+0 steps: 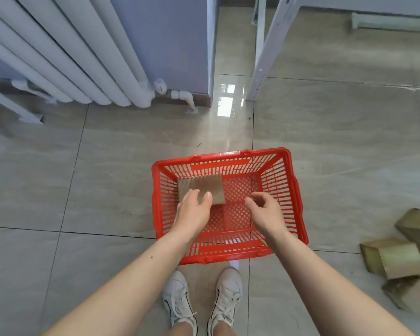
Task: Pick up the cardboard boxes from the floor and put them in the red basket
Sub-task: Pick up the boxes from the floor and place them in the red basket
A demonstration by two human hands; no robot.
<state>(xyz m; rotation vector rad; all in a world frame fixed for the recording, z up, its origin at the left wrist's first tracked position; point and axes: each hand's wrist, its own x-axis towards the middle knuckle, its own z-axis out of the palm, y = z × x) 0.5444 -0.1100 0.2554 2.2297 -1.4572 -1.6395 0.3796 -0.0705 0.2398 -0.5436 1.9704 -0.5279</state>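
Observation:
A red plastic basket (298, 202) stands on the tiled floor just ahead of my feet. One brown cardboard box (205, 186) lies inside it, in the far left part. My left hand (192, 210) hovers over the box's near edge, fingers spread, thumb and fingertips just at the box without gripping it. My right hand (264, 213) hangs over the basket's middle right, fingers loosely curled and holding nothing. Several more cardboard boxes (403, 259) lie in a pile on the floor at the right edge.
A white radiator (66, 57) and its pipe run along the wall at the back left. A white metal frame leg (264, 69) stands behind the basket to the right. My white shoes (201, 299) are right below the basket.

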